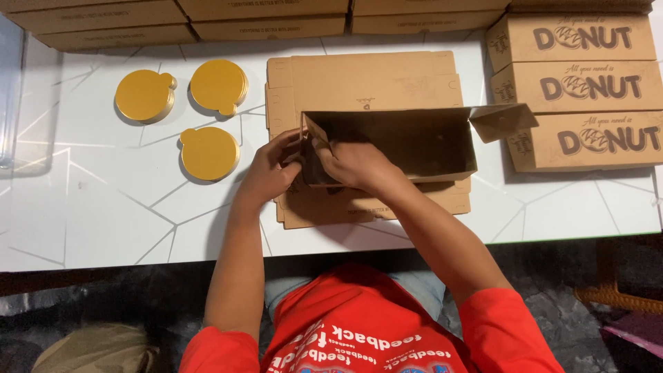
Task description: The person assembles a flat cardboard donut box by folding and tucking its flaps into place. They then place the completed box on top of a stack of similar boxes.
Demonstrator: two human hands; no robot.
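Note:
A brown cardboard box [414,141], half folded, stands on a stack of flat box blanks [366,79] at the middle of the white table [103,200]. My left hand [269,171] pinches the box's left end flap from outside. My right hand [356,166] reaches inside the left end of the box and presses on the flap there. At the box's right end a flap [503,121] sticks out loose.
Three piles of round gold cake boards [143,95] [219,85] [209,152] lie left of the blanks. Folded brown boxes are stacked at the right [583,90] and in a row along the far edge [269,17]. A clear container [10,90] stands at the far left.

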